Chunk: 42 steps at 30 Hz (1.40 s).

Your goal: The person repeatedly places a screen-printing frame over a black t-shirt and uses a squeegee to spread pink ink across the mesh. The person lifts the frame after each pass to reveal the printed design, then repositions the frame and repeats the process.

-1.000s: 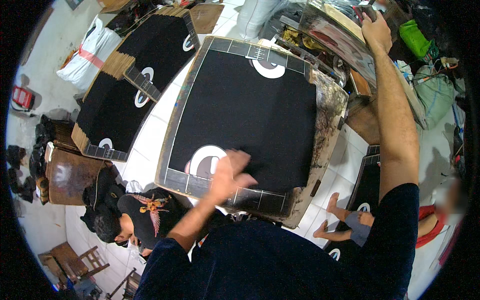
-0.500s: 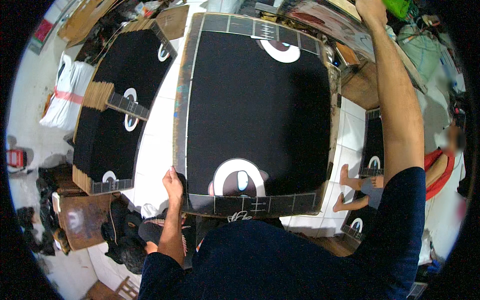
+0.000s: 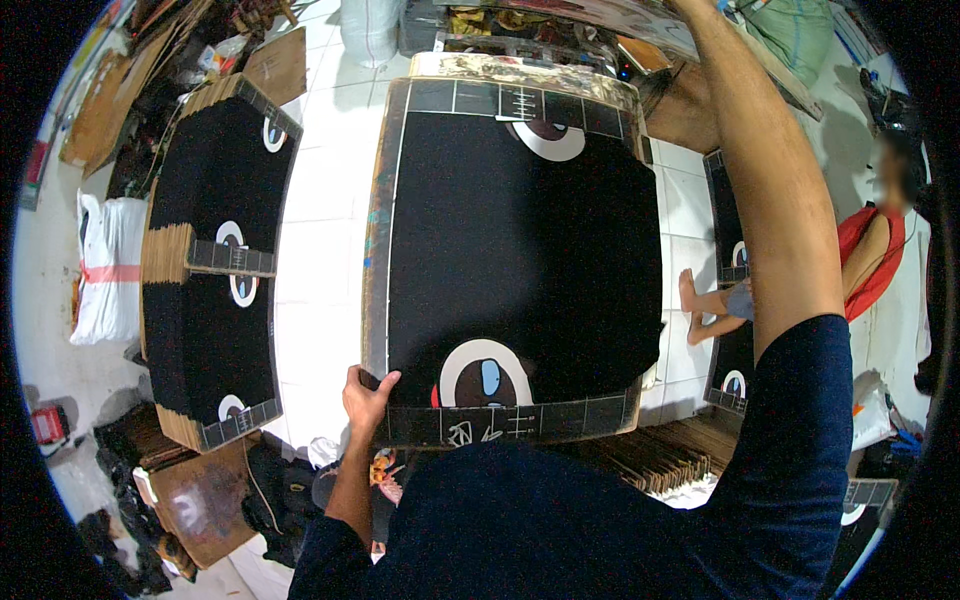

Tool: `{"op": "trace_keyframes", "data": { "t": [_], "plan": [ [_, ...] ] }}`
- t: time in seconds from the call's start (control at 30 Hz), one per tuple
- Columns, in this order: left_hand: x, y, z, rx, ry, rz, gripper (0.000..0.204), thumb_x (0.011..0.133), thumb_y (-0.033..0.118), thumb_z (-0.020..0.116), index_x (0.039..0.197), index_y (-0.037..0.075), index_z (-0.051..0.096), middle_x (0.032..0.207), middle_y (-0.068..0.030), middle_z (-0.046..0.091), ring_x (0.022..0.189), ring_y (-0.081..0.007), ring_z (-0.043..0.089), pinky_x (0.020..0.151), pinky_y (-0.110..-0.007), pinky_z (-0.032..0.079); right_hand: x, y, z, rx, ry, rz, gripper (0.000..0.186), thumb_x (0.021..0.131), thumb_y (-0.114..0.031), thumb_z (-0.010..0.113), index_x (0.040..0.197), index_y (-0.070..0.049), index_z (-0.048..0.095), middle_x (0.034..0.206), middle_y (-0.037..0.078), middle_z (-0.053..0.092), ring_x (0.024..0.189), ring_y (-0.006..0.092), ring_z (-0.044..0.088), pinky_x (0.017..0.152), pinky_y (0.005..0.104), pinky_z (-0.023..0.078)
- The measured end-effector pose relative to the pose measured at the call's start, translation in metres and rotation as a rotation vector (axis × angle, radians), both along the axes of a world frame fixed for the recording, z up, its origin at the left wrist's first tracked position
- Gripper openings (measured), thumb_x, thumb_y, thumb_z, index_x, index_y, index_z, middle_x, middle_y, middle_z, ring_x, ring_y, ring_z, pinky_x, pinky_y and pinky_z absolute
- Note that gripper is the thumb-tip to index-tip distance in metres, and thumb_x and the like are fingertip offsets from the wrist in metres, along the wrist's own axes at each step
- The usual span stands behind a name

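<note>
A large board [image 3: 396,240] lies in front of me, covered by a black fabric piece [image 3: 520,240] with a printed eye near each end. Ruled dark strips run along its near and far ends. My left hand [image 3: 370,398] grips the near left corner, thumb on top and fingers round the edge. Stretched far forward is my right arm; my right hand [image 3: 690,6] is cut off by the top edge, so its fingers are hidden. A worn, paint-spotted support surface [image 3: 530,68] shows beyond the board's far end.
Stacked boards with similar black pieces [image 3: 215,330] stand on the left. More printed black pieces [image 3: 735,365] lie at right, near a seated person in red [image 3: 868,255]. White floor tiles [image 3: 320,200] separate the stacks. A wrapped white bundle [image 3: 108,270] sits far left.
My left hand has moved onto the board's near left corner, thumb now on top. My right hand has shifted left, mostly out of sight past the top edge. The whole view has swung slightly.
</note>
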<state>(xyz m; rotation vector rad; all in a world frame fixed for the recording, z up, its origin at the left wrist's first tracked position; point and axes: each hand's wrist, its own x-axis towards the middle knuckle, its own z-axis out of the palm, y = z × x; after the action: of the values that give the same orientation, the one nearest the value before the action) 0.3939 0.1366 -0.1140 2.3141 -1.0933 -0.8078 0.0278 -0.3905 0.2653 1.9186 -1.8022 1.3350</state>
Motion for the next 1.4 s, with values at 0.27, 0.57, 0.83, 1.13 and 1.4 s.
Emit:
{"op": "trace_keyframes", "data": {
  "t": [0.27,0.57,0.83,1.13,1.4],
  "plan": [
    [-0.018,-0.039,-0.002,0.074,-0.085,-0.035,0.079,0.072,0.052,0.09,0.116,-0.007,0.063,0.104,-0.0271,0.069,0.1,-0.044,0.068,0.089,-0.05,0.053,0.001,-0.011,0.013,0.033,0.032,-0.029,0.03,0.093,-0.035,0.068,0.116,-0.015,0.069,0.112,0.02,0.073,0.108,0.0419,0.068,0.091,0.0494,0.053],
    [-0.019,-0.068,-0.003,0.002,-0.088,-0.013,0.08,0.071,0.051,0.092,0.118,-0.004,0.057,0.106,-0.0237,0.067,0.101,-0.0407,0.067,0.089,-0.049,0.053,-0.003,-0.016,0.022,0.032,0.032,-0.065,0.032,0.093,-0.036,0.067,0.118,-0.017,0.07,0.114,0.019,0.073,0.11,0.041,0.068,0.092,0.0486,0.053],
    [-0.024,-0.076,-0.012,0.076,-0.153,0.048,0.089,0.067,0.053,0.094,0.119,-0.007,0.055,0.109,-0.023,0.066,0.101,-0.0393,0.067,0.091,-0.048,0.053,-0.001,-0.017,0.022,-0.056,0.053,-0.003,0.028,0.091,-0.032,0.071,0.114,-0.015,0.071,0.107,0.019,0.074,0.104,0.042,0.069,0.087,0.049,0.053],
    [-0.011,-0.079,0.006,0.071,-0.083,-0.132,0.089,0.074,0.064,0.085,0.12,-0.007,0.055,0.101,-0.0303,0.071,0.097,-0.0474,0.07,0.088,-0.051,0.055,-0.005,-0.003,0.014,-0.056,0.039,0.015,0.025,0.092,-0.028,0.071,0.114,-0.017,0.071,0.108,0.019,0.074,0.104,0.0422,0.069,0.087,0.0509,0.054],
    [-0.009,-0.079,0.017,0.093,-0.149,-0.19,0.091,0.076,0.059,0.085,0.125,-0.01,0.054,0.1,-0.0353,0.07,0.098,-0.0499,0.07,0.085,-0.053,0.055,-0.002,-0.012,0.021,0.026,0.029,-0.005,0.031,0.091,-0.034,0.071,0.12,-0.022,0.072,0.111,0.017,0.074,0.106,0.0408,0.069,0.089,0.0491,0.055]
  ]
}}
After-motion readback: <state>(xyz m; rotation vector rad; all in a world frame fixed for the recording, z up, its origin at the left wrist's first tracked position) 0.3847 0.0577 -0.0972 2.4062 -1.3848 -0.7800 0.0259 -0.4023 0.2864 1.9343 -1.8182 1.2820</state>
